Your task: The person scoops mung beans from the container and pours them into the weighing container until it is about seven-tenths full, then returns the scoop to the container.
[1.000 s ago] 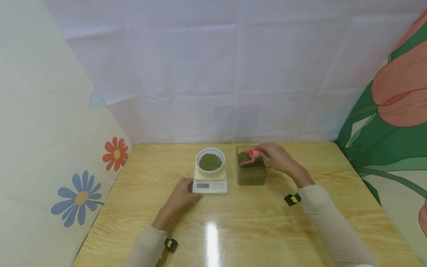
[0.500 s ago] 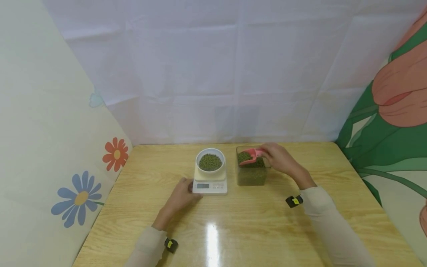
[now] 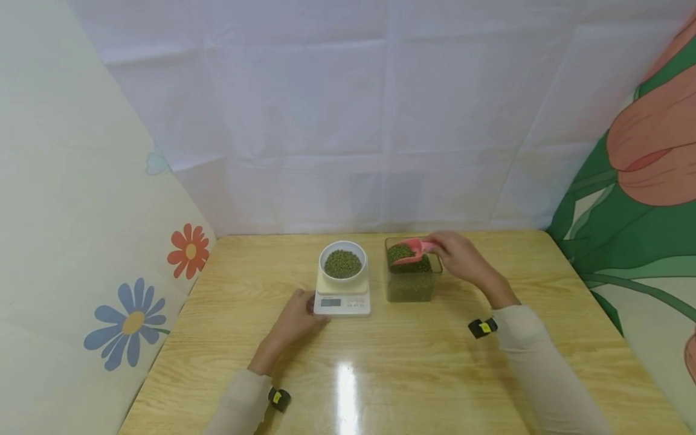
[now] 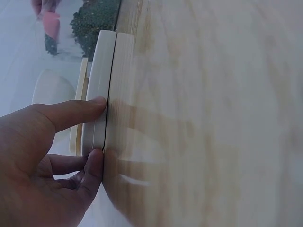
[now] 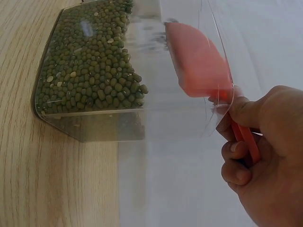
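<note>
My right hand (image 3: 459, 257) holds a pink scoop (image 5: 196, 61) by its handle, fingers curled round it. The scoop carries mung beans (image 3: 401, 252) at the mouth of a clear square container (image 3: 409, 289). In the right wrist view the container is part-filled with green mung beans (image 5: 90, 71), and the scoop stands above their surface. My left hand (image 3: 298, 317) grips the near left corner of a white kitchen scale (image 3: 342, 306), thumb and fingers against its edges in the left wrist view. On the scale rests a white bowl (image 3: 344, 280) with mung beans inside.
The container stands a little to the right of the scale on a wood-grain table (image 3: 402, 374). A white cloth backdrop (image 3: 304, 121) rises behind the table's far edge. Flower-printed panels flank both sides.
My right hand has shifted slightly to the right, and the scoop has risen a little with beans in it. My left hand and the scale have stayed in place.
</note>
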